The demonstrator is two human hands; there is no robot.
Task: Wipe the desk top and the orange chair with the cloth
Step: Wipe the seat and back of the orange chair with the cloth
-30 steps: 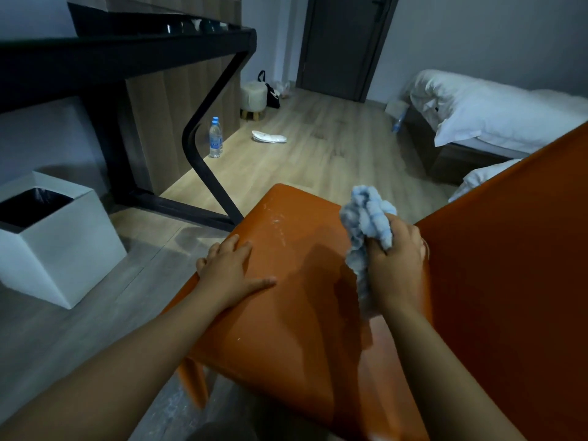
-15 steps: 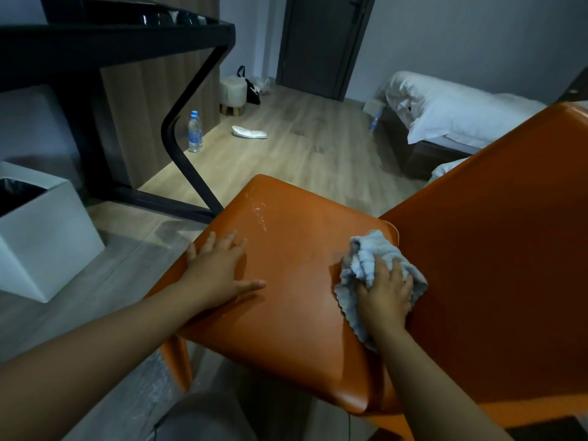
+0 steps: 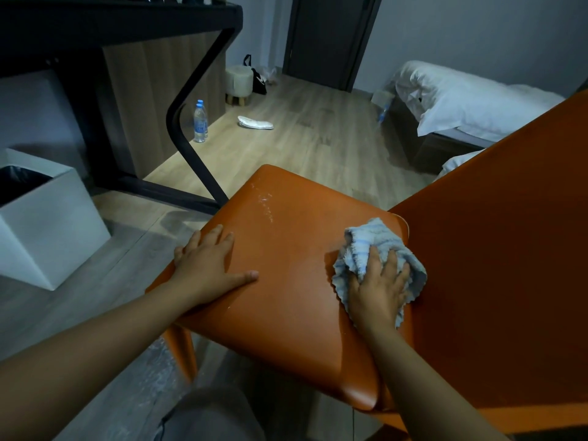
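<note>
Orange all under me: the orange chair point(image 3: 286, 297) fills the near view. My right hand point(image 3: 378, 288) is flat on the bunched pale blue cloth point(image 3: 372, 240), fingers fanned out and pressing it down at the seat's far right corner, just beside the backrest point(image 3: 493, 249). That forearm comes in straight from the near right. My left hand point(image 3: 206, 265) lies palm down on the seat's left edge, fingers straight and close together pointing far, thumb stuck out to the right, holding nothing. White marks point(image 3: 265, 202) show on the far part of the seat. The black desk top point(image 3: 111, 23) sits up at the far left, well apart from the cloth. Left on the floor is a white square bin point(image 3: 47, 230) with a black liner point(image 3: 19, 183); what's inside I can't tell. Beside the desk leg point(image 3: 191, 122) stands a water bottle point(image 3: 199, 122), blue cap on, clear inside
</note>
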